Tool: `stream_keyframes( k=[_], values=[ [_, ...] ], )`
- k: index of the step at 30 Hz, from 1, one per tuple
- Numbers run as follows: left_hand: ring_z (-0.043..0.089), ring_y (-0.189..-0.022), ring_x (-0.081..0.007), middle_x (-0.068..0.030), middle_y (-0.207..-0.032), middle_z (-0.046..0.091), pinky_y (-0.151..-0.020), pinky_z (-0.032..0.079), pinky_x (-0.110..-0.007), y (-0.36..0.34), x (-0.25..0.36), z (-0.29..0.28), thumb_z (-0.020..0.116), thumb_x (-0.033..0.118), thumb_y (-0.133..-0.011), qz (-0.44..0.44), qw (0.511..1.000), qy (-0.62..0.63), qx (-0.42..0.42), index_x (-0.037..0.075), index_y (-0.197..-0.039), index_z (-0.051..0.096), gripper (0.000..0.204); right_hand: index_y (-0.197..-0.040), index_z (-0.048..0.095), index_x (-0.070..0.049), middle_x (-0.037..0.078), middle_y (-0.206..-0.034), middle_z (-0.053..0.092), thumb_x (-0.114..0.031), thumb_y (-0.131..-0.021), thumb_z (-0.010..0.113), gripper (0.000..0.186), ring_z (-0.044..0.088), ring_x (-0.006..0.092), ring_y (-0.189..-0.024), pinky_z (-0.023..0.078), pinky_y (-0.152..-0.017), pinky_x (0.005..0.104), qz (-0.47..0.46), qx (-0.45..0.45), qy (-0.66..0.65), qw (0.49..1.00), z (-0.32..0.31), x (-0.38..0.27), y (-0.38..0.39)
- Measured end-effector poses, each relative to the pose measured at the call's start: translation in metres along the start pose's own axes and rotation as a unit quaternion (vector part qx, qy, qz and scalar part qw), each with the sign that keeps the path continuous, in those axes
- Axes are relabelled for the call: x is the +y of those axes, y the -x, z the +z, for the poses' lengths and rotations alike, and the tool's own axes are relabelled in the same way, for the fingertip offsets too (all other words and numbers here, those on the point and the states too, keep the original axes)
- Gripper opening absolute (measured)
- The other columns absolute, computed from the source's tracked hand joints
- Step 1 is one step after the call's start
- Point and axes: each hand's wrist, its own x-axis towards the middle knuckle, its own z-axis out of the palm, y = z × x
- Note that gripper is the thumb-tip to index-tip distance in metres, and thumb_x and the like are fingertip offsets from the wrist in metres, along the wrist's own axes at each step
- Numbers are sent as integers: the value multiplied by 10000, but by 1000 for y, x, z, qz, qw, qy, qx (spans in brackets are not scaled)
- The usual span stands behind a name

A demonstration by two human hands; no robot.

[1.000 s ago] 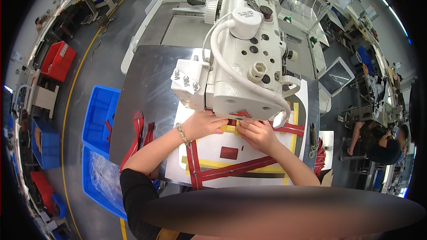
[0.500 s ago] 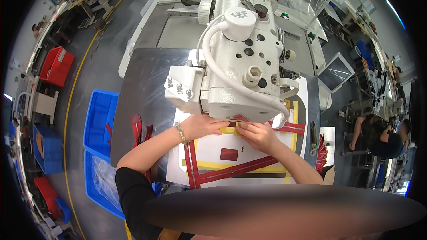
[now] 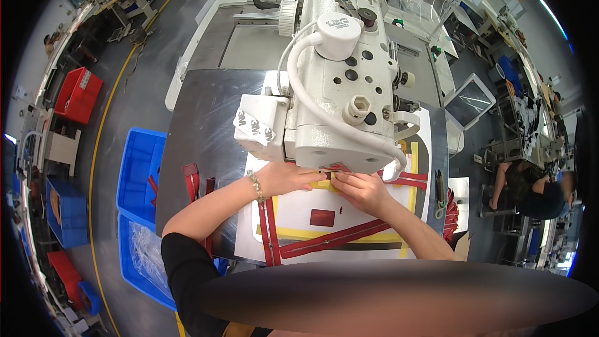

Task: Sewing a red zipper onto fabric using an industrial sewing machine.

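Observation:
Below the head of a white sewing machine [image 3: 340, 140], my hands meet at a small red fabric piece [image 3: 328, 175] on a yellow-edged template. My left hand [image 3: 284, 178] comes in from the left, fingers together, thumb and fingertips at the piece. From the other side my right hand [image 3: 365, 192] pinches at it, fingers bent; the machine head partly hides the fingertips. Nearer me, a dark red rectangular patch [image 3: 322, 218] lies on the white sheet [image 3: 293, 209]. One red zipper strip [image 3: 269, 231] runs down the template's left side, and another zipper strip [image 3: 331, 238] slants under my right forearm.
Blue bins [image 3: 138, 178] stand left of the metal table plate [image 3: 187, 112], one with clear plastic in it. Red strips [image 3: 191, 181] lie on the plate's left part. Right of the table are a bundle of red strips [image 3: 449, 219] and a tilted screen [image 3: 470, 103]. Another person [image 3: 538, 190] sits far right.
My hands stay at the same spot. Their fingertips have closed in slightly, and less of the small red piece shows between them.

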Motion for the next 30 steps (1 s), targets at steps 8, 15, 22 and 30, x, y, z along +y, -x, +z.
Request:
stream_keyframes(
  k=[8, 15, 22, 30],
  values=[
    [609, -1059, -232, -3, -1423, 430, -826, 545, -345, -5, -10, 9, 415, 415, -966, 30, 998, 51, -36, 276, -1404, 358, 463, -1012, 676, -80, 12, -1036, 655, -95, -718, 724, 299, 602, 135, -819, 416, -824, 316, 1, 4, 6, 1000, -1, -3, -2],
    [557, -1124, -230, -14, -1379, 475, -868, 515, -350, -13, 9, -17, 458, 383, -951, -37, 992, 64, -97, 248, -1372, 402, 445, -999, 657, -58, 47, -1022, 642, -101, -729, 716, 279, 602, 180, -861, 448, -773, 316, 26, 22, 40, 999, 2, -15, -6],
    [500, -1227, -215, -2, -1323, 532, -925, 490, -351, -12, 17, -26, 496, 380, -935, -77, 991, 53, -93, 257, -1340, 459, 425, -1018, 626, -35, 84, -1040, 616, -102, -719, 706, 316, 589, 257, -937, 471, -817, 362, 70, 30, 10, 997, 6, -24, -7],
    [509, -1216, -223, 38, -1316, 544, -992, 435, -341, -11, 9, -18, 586, 411, -868, -52, 996, 55, -41, 241, -1285, 539, 453, -1017, 610, 0, 93, -1006, 603, -87, -730, 665, 306, 580, 232, -920, 466, -795, 336, 74, 44, 81, 993, 9, -37, -11]
  ],
)
